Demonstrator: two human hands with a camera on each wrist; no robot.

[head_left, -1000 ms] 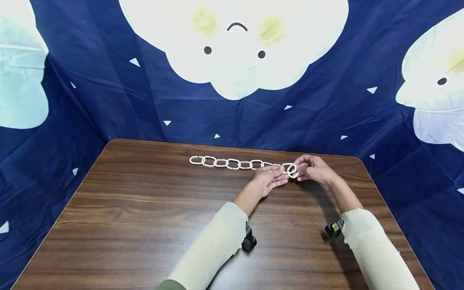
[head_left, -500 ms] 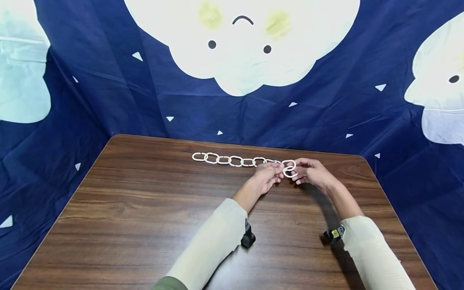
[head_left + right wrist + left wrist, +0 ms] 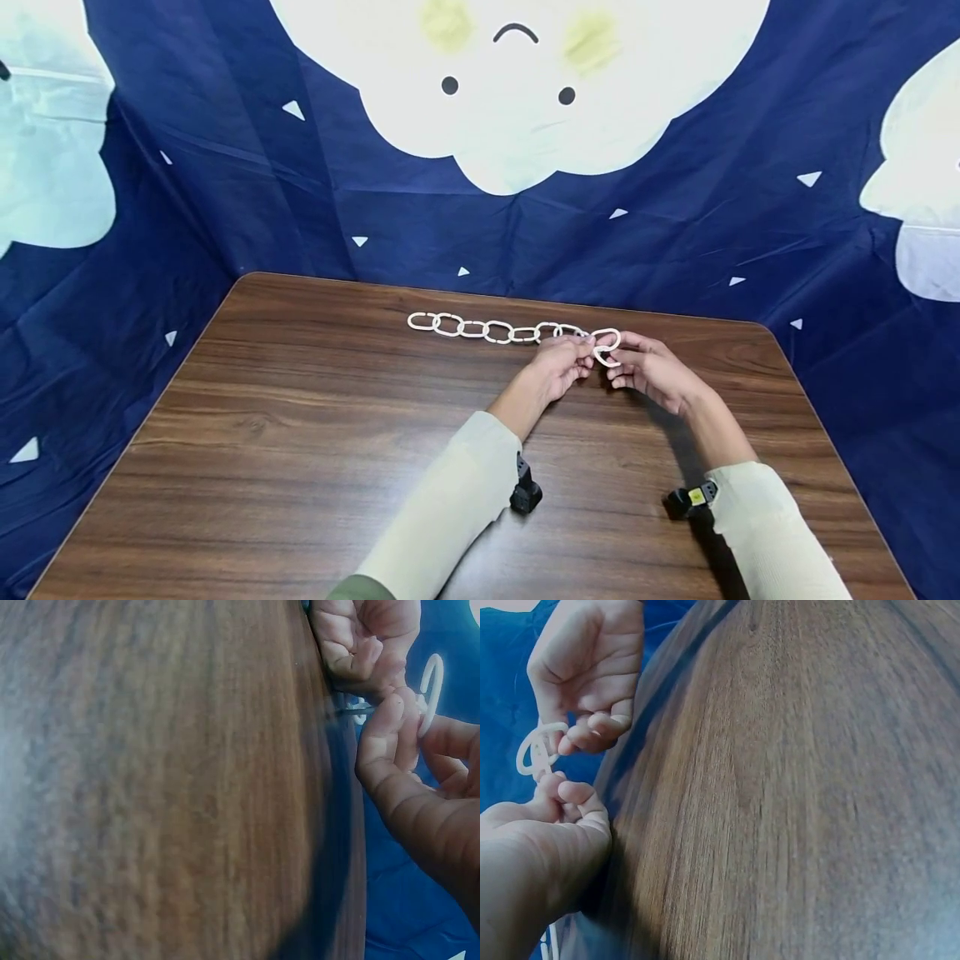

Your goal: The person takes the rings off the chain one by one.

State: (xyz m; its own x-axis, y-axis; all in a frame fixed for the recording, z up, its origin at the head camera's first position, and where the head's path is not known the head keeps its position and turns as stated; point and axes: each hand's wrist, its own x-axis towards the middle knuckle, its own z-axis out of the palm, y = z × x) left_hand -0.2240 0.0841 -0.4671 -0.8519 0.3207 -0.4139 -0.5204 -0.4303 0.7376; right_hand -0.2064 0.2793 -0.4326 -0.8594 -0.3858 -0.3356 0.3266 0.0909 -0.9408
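Observation:
A white plastic chain (image 3: 437, 322) of oval links runs along the far side of the table, its left part lying flat. Near the chain's right end, my left hand (image 3: 557, 368) pinches a link between thumb and fingers. The last two links stick out past these fingertips, between the two hands. My right hand (image 3: 660, 377) holds the end link (image 3: 604, 362) with thumb and fingers, and an opening shows in that link's side. In the right wrist view a white link (image 3: 433, 697) stands up at the right fingertips. The left fingers partly cover the links they grip.
The brown wood-grain table (image 3: 300, 467) has its far edge just behind the chain. Beyond it hangs a dark blue cloth (image 3: 420, 225) with white clouds. Small black cameras, left camera (image 3: 526, 493) and right camera (image 3: 681, 502), sit at the sleeves.
My left fingers have curled in from a straighter pose to a pinch on the chain. The end link has turned and hangs lower between the hands. The head view has shifted slightly.

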